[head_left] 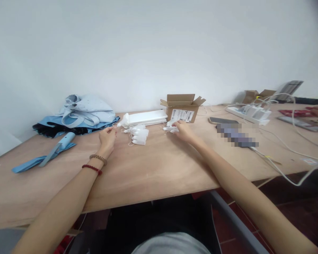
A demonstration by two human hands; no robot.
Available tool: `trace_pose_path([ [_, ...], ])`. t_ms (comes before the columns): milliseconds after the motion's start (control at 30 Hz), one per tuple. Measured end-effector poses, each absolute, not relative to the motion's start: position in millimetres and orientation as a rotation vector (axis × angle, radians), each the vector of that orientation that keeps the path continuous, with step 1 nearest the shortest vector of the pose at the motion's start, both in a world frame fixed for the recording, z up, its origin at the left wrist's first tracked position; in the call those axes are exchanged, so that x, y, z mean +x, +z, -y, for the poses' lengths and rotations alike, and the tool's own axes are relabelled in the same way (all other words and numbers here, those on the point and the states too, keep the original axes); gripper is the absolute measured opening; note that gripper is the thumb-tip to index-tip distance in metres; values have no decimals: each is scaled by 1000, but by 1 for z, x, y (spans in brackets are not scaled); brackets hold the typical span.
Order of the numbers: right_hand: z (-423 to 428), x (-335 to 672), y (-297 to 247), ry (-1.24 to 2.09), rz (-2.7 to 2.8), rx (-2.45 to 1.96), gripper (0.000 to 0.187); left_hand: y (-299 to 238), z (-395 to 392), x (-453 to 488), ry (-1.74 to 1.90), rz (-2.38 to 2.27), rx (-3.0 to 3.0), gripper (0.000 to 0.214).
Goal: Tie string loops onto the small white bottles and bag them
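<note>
Plywood table (153, 169) spans the view. Blue umbrella and bag (79, 116) are pushed far left, likely to keep them clear of my hands. Open cardboard box (182, 107) sits back centre with its flaps up, and the white flat stack (145, 118) is just beside it. Pile of small white tags (139, 135) lies between my hands, easy for either to reach. Left hand (107, 138) is curled, fingertips pinched on something thin, too small to tell. Right hand (184, 131) has its fingers closed on loose white pieces (170, 128) just in front of the box.

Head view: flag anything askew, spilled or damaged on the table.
Nothing looks spilled or damaged. White cables trail loose over the right edge of the table, and the small white pieces lie scattered, unlike the neat white stack behind them.
</note>
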State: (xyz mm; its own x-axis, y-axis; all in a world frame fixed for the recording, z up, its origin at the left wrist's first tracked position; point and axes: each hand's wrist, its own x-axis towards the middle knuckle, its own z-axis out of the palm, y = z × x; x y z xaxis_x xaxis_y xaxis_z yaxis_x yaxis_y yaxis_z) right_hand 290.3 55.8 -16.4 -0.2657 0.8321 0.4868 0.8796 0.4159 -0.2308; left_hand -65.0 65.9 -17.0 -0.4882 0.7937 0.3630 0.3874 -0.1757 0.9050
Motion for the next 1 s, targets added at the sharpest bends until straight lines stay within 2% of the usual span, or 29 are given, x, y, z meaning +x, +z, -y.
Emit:
trace_pose_path([
  [367,-60,299,-16,-111,2209,-1710,31,-22,-76,-56,1434,-1952,1867,29],
  [700,-52,294,-7,-133,2207,-1775,25,-30,-87,-64,1360,-1947,1836,36],
  [1000,-44,285,-3,-69,2205,-1751,22,-20,-73,-59,1436,-1980,1748,35],
])
